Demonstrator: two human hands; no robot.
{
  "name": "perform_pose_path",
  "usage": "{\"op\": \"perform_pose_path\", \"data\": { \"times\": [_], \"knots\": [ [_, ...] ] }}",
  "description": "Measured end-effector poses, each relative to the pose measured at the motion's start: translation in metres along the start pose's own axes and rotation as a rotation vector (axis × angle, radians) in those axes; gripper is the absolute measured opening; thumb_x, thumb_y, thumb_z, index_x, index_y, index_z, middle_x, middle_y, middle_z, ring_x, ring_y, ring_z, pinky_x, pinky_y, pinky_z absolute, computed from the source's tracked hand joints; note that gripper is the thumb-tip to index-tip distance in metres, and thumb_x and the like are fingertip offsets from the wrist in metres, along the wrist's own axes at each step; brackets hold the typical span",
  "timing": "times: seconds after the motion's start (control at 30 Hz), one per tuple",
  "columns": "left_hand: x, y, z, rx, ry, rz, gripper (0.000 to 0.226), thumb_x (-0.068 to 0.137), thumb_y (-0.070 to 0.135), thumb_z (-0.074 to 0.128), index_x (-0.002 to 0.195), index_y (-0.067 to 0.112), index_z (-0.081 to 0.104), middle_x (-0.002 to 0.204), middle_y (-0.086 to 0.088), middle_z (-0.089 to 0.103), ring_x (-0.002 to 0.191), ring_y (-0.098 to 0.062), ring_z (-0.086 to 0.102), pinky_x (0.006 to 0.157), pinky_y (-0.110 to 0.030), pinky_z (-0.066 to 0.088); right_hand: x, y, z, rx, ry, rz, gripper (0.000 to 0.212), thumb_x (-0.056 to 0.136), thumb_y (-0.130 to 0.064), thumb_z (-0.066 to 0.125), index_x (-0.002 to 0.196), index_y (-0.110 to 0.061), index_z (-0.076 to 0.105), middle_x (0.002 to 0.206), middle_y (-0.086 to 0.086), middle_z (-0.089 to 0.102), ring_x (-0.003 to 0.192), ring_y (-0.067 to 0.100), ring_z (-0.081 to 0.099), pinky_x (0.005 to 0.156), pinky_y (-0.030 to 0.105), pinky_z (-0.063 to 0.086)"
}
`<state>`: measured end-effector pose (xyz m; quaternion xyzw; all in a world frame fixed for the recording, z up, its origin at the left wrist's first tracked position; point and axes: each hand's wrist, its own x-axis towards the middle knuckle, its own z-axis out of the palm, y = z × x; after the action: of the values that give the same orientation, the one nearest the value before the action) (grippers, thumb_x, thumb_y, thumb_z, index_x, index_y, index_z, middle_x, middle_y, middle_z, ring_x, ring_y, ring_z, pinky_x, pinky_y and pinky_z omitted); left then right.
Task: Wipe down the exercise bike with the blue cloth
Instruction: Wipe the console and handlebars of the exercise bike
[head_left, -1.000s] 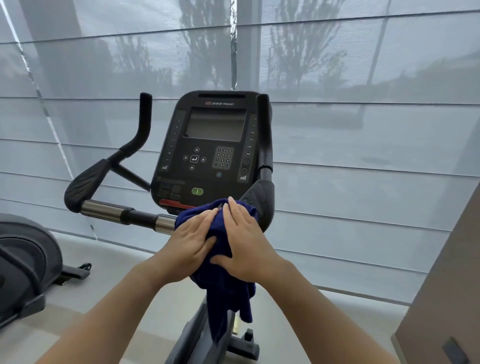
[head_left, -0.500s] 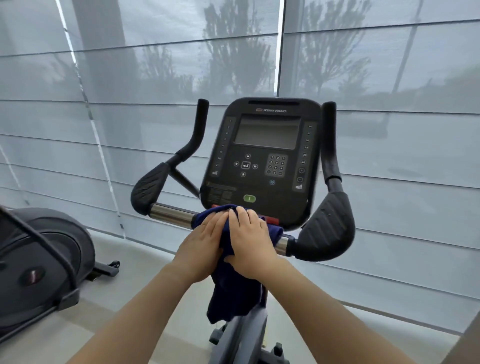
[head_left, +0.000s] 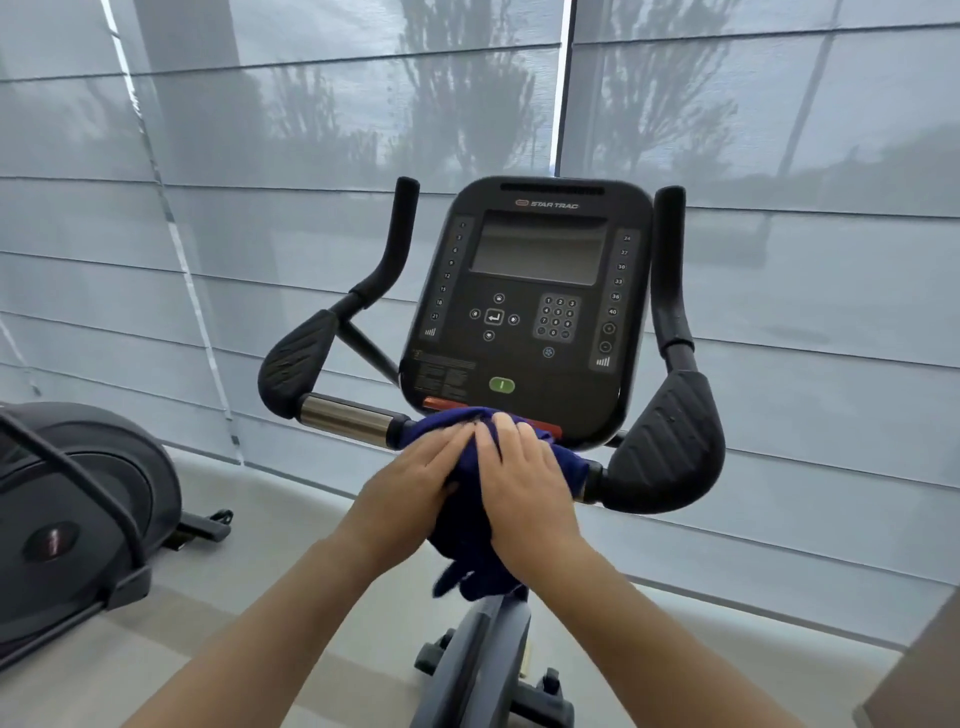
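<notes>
The exercise bike stands in front of me, its black console facing me with a dark screen and keypad. A dark blue cloth is wrapped over the middle of the handlebar just below the console, its tail hanging down toward the grey frame. My left hand and my right hand press side by side on the cloth, fingers curled around it and the bar. The chrome bar section shows to the left of the cloth; black padded grips flank it.
Another grey exercise machine stands on the floor at the left. Pale translucent blinds cover the window wall behind the bike. A brown panel edge shows at the lower right.
The cloth and both hands have slid left along the handlebar, from the right grip to the middle under the console. The view has swung left, and the console now sits near centre.
</notes>
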<state>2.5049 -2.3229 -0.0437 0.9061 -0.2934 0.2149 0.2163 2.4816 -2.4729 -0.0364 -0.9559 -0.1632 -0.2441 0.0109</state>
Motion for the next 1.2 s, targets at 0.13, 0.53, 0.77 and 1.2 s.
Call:
{"op": "perform_pose_path", "data": {
  "times": [0.13,0.53,0.77,1.2],
  "knots": [
    [0.013,0.018,0.012,0.049,-0.078,0.060,0.065,0.092,0.023,0.048,0.147,0.023,0.013,0.154,0.010,0.017,0.141,-0.008,0.012,0.115,-0.023,0.016,-0.014,0.023,-0.001,-0.032,0.006,0.079,0.082,0.081,-0.022,0.065,0.146,-0.009,0.016,0.149,0.011,0.026,0.135,0.030,0.028,0.112,0.040,0.024],
    [0.024,0.037,0.000,-0.080,0.044,-0.013,0.045,0.087,0.008,0.053,0.131,0.019,0.050,0.131,0.003,0.055,0.122,-0.016,0.047,0.104,-0.028,0.037,-0.009,0.029,-0.019,0.232,0.015,0.113,0.056,0.086,-0.019,0.057,0.138,-0.015,0.038,0.141,0.002,0.043,0.128,0.020,0.038,0.108,0.029,0.025],
    [0.044,0.097,-0.001,-0.136,0.275,0.187,0.041,0.087,0.001,0.052,0.128,0.006,0.051,0.128,-0.009,0.057,0.118,-0.023,0.053,0.101,-0.024,0.038,-0.036,0.068,-0.072,0.240,0.438,0.127,0.050,0.076,0.005,0.061,0.123,-0.011,0.059,0.130,0.004,0.057,0.122,0.024,0.050,0.103,0.036,0.040],
    [0.067,0.122,0.051,-0.052,-0.023,0.203,0.057,0.098,0.031,0.024,0.148,0.017,0.002,0.157,0.004,0.007,0.143,-0.008,0.003,0.116,-0.022,0.004,-0.064,0.098,-0.055,0.253,0.265,0.320,0.061,0.084,-0.036,0.023,0.143,-0.020,0.029,0.153,-0.003,0.024,0.142,0.011,0.009,0.117,0.044,0.010]
  ]
}}
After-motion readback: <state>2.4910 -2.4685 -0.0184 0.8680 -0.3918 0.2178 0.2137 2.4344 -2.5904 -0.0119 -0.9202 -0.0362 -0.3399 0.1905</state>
